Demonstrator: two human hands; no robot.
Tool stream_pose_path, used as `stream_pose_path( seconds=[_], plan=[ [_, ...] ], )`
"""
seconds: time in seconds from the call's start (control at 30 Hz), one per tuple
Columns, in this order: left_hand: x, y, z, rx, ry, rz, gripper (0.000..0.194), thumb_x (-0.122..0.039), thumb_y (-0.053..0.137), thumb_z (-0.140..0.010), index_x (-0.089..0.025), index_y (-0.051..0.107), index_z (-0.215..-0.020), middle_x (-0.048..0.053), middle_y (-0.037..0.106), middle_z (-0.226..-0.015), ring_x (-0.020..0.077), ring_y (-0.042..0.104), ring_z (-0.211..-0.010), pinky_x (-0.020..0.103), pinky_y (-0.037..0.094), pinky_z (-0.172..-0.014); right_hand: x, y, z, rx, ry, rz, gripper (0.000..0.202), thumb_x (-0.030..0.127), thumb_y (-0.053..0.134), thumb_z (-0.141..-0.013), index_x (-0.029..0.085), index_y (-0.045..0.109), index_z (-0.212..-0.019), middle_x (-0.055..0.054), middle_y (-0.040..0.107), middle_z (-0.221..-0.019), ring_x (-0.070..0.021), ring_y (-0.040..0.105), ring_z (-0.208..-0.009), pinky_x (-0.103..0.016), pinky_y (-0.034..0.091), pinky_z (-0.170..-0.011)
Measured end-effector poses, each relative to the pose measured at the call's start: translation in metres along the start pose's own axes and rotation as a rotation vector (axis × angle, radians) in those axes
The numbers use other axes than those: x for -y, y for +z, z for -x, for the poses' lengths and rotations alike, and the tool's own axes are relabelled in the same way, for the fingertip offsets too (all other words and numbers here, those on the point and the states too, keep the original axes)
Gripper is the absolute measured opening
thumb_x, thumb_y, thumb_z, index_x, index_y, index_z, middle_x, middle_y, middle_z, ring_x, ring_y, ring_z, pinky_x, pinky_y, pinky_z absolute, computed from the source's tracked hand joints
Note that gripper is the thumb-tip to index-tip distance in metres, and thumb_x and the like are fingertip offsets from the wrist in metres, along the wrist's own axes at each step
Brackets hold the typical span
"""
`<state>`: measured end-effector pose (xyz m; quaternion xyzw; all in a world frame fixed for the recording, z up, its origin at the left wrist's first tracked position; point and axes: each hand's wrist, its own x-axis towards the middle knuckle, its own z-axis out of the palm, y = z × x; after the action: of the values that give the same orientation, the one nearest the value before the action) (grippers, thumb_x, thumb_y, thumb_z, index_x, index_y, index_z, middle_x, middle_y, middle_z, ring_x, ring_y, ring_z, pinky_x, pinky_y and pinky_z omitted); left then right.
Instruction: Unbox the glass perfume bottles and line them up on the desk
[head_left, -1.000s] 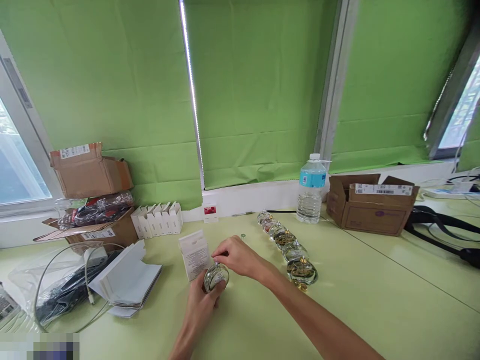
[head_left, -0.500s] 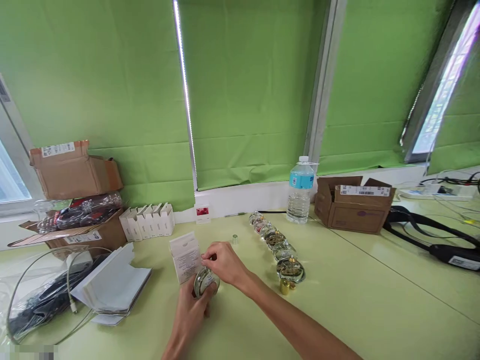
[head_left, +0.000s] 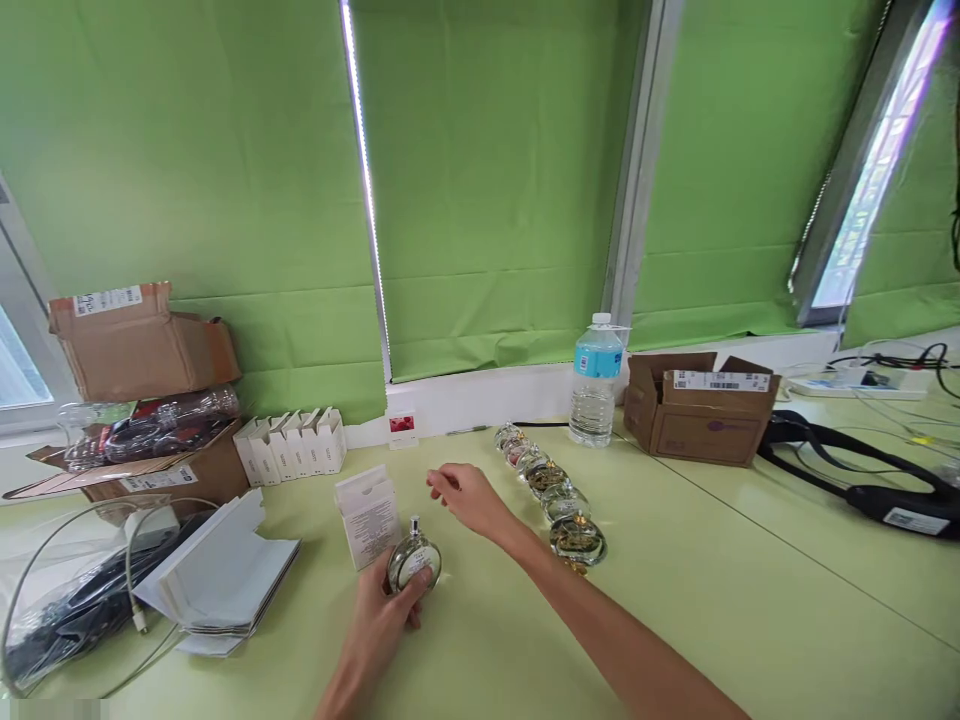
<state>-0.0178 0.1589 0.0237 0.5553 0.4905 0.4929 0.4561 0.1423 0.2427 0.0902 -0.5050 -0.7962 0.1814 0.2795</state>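
Observation:
My left hand grips a round glass perfume bottle low over the table, its silver spray neck uncapped and pointing up. Just behind it stands a white printed carton with its top flap up. My right hand is above and to the right of the bottle, apart from it, with its fingers curled together. Whatever those fingers hold, if anything, is hidden. To the right, a row of round perfume bottles runs back toward the wall. My right forearm covers part of the table by the nearest one.
Several small white cartons stand at the back left beside stacked cardboard boxes. Folded white sheets and bagged cables lie at left. A water bottle, an opened cardboard box and a black strap are at right.
My right hand has moved off the bottle's neck, up and to the right, and the neck now shows. The small silver cap on the table is now out of sight where my hand is.

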Motion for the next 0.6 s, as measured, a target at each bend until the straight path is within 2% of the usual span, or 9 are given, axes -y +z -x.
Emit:
stream_pose_path(
  seconds=[0.03,0.1,0.17,0.2,0.23,0.3,0.43,0.5,0.6],
  plan=[
    [0.000,0.000,0.000,0.013,-0.006,0.007,0.038,-0.050,0.069,-0.070,-0.016,0.055,-0.075,-0.004,0.051,-0.050,0.0100,0.049,-0.042,0.020,0.040,-0.040,-0.007,0.000,-0.001,-0.039,0.032,0.058,0.040,0.033,0.030,-0.097,0.014,0.064,-0.105,-0.012,0.068,-0.103,-0.0197,0.061,-0.095,-0.030,0.046,-0.082],
    [0.000,0.001,0.000,0.032,-0.022,0.020,0.037,-0.049,0.070,-0.069,-0.016,0.054,-0.075,-0.003,0.051,-0.053,0.0101,0.049,-0.045,0.020,0.039,-0.040,-0.021,0.003,-0.002,-0.089,0.080,0.159,0.035,0.020,0.036,-0.093,0.010,0.057,-0.119,-0.019,0.058,-0.123,-0.0268,0.047,-0.119,-0.036,0.038,-0.095],
    [0.001,0.002,0.000,0.037,-0.032,0.026,0.037,-0.048,0.070,-0.069,-0.015,0.055,-0.076,-0.003,0.052,-0.055,0.0106,0.051,-0.048,0.019,0.039,-0.041,-0.034,0.008,0.000,-0.091,0.107,0.248,0.046,0.008,0.040,-0.086,0.008,0.047,-0.131,-0.022,0.043,-0.139,-0.0298,0.033,-0.132,-0.039,0.033,-0.100],
    [0.002,0.002,-0.001,0.034,-0.034,0.028,0.037,-0.048,0.070,-0.069,-0.015,0.055,-0.077,-0.003,0.052,-0.056,0.0109,0.051,-0.049,0.019,0.039,-0.041,-0.039,0.011,0.000,-0.079,0.112,0.281,0.052,0.004,0.041,-0.083,0.008,0.043,-0.134,-0.022,0.038,-0.142,-0.0299,0.030,-0.133,-0.039,0.033,-0.100],
    [0.003,0.002,-0.001,0.032,-0.033,0.028,0.037,-0.048,0.070,-0.069,-0.015,0.056,-0.078,-0.002,0.052,-0.057,0.0112,0.052,-0.050,0.019,0.039,-0.041,-0.043,0.013,0.001,-0.062,0.112,0.309,0.056,0.000,0.041,-0.080,0.008,0.043,-0.135,-0.021,0.037,-0.143,-0.0296,0.031,-0.133,-0.038,0.034,-0.100],
    [0.005,0.002,-0.002,0.032,-0.030,0.027,0.036,-0.047,0.070,-0.069,-0.015,0.056,-0.078,-0.002,0.052,-0.058,0.0114,0.052,-0.051,0.019,0.039,-0.041,-0.048,0.018,0.002,-0.034,0.109,0.346,0.056,-0.005,0.038,-0.077,0.010,0.049,-0.130,-0.020,0.045,-0.137,-0.0279,0.041,-0.127,-0.035,0.037,-0.096],
    [0.005,0.001,-0.003,0.025,-0.031,0.014,0.035,-0.046,0.071,-0.069,-0.016,0.057,-0.078,-0.002,0.053,-0.058,0.0119,0.052,-0.050,0.021,0.042,-0.042,-0.046,0.019,0.000,-0.036,0.112,0.365,0.046,-0.007,0.034,-0.077,0.012,0.064,-0.106,-0.019,0.061,-0.112,-0.0268,0.056,-0.109,-0.033,0.042,-0.087],
    [0.004,0.000,-0.002,0.022,-0.031,0.014,0.035,-0.047,0.070,-0.069,-0.016,0.058,-0.079,-0.002,0.053,-0.058,0.0121,0.052,-0.050,0.021,0.042,-0.042,-0.042,0.014,-0.002,-0.052,0.105,0.335,0.038,-0.003,0.038,-0.079,0.012,0.066,-0.100,-0.019,0.063,-0.107,-0.0269,0.059,-0.104,-0.033,0.043,-0.085],
    [0.005,0.000,-0.002,0.029,-0.026,0.021,0.035,-0.047,0.070,-0.070,-0.016,0.058,-0.080,-0.002,0.053,-0.059,0.0121,0.053,-0.051,0.020,0.042,-0.043,-0.030,0.000,-0.008,-0.068,0.057,0.227,0.024,0.012,0.048,-0.084,0.014,0.066,-0.100,-0.013,0.067,-0.099,-0.0225,0.063,-0.094,-0.030,0.045,-0.081]
  ],
)
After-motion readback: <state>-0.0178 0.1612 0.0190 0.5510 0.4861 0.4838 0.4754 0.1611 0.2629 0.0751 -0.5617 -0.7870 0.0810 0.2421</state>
